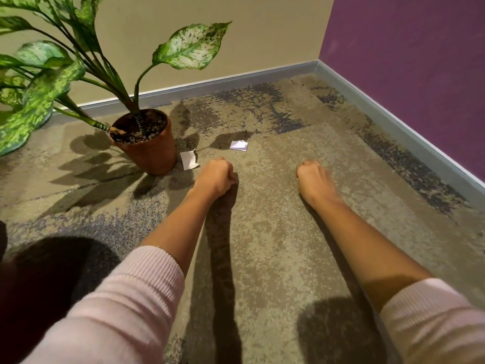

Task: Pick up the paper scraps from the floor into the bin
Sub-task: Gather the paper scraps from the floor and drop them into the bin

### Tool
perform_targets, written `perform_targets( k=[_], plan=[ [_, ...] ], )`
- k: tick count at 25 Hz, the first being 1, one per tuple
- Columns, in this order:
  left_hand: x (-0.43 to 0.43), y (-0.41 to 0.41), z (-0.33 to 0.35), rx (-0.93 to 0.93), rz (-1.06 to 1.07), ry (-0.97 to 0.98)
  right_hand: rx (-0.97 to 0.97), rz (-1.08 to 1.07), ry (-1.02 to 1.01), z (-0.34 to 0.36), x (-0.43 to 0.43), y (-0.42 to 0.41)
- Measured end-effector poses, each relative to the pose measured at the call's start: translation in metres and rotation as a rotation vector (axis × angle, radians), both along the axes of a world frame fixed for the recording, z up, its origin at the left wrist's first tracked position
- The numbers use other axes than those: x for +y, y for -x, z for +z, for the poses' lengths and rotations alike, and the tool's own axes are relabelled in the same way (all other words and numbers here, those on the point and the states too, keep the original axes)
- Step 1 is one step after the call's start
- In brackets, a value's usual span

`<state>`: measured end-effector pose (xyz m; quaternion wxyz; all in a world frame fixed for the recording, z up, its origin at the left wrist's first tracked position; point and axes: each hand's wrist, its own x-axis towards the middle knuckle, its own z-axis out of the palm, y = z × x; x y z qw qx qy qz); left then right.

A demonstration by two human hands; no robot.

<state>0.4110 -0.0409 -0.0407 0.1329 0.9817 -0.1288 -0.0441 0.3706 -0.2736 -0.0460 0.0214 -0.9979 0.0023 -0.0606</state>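
Both grips are balled into fists, left hand [216, 176] and right hand [312, 177] stretched out low over the carpet [275, 245], and whether either fist has paper tucked inside, I can't tell from this angle. Two paper scraps lie on the floor ahead: one white scrap [188, 160] right against the foot of the terracotta pot [149, 151], just beside the left hand, and a second folded scrap [238, 145] a little further out, apart from the first. No bin anywhere in view, so the drop-off is out of sight. Trouble spots, as I judge it: that near scrap sits tight to the pot, so a hasty reach could knock the pot or brush the drooping leaves of the plant [191, 46]; thin paper flat on carpet may slip from a pinch. Count: two hands, two scraps, one pot, one plant.
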Motion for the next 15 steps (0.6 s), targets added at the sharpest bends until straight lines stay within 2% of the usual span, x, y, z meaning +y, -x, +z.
perform_targets(
  k=[2, 4, 8, 11, 13, 15],
  plan=[
    [0.005, 0.007, 0.000, -0.014, 0.050, 0.054, 0.010, -0.001, 0.052, 0.002, 0.004, 0.002],
    [0.010, 0.016, -0.002, -0.036, 0.134, 0.154, 0.006, -0.021, 0.004, 0.001, 0.006, 0.004],
    [0.028, 0.023, -0.006, 0.052, 0.360, 0.514, -0.019, -0.073, -0.392, 0.001, 0.023, -0.003],
    [0.041, 0.017, -0.007, 0.170, 0.442, 0.595, -0.015, -0.028, -0.564, 0.001, 0.054, -0.017],
    [0.042, 0.012, -0.002, 0.279, 0.505, 0.653, 0.024, 0.072, -0.572, 0.003, 0.076, -0.026],
    [0.044, 0.004, 0.007, 0.358, 0.538, 0.638, 0.119, 0.153, -0.476, 0.004, 0.094, -0.036]
  ],
)
